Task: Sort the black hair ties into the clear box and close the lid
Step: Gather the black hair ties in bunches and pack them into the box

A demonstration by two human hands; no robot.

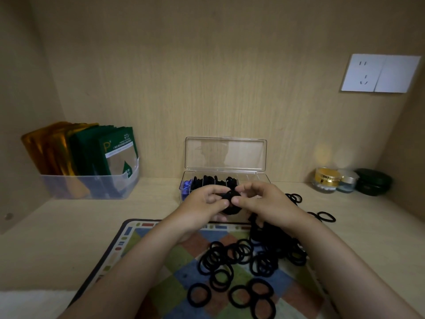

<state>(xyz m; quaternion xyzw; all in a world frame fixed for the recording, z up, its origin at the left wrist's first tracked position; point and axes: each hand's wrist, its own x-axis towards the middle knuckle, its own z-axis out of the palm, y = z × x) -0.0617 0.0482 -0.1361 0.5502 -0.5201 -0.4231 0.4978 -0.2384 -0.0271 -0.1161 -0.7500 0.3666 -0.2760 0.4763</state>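
While both hands pinch one bundle of black hair ties [230, 199] over the clear box [253, 180] near the desk's back edge, left hand [207, 203] and right hand [259, 201] clamp it between thumbs and fingers. Soft, light, springy; best pinched across the bunched loops.

Black hair ties [230, 261], multicoloured checkered mat [174, 261], clear box [226, 155]

Just one view here, head-mounted and wide-angle, looking forward and down from right over the pale wood-grain counter [69, 238]. It faces the light wooden back panel [207, 77], and both forearms reach in close from the bottom edge.
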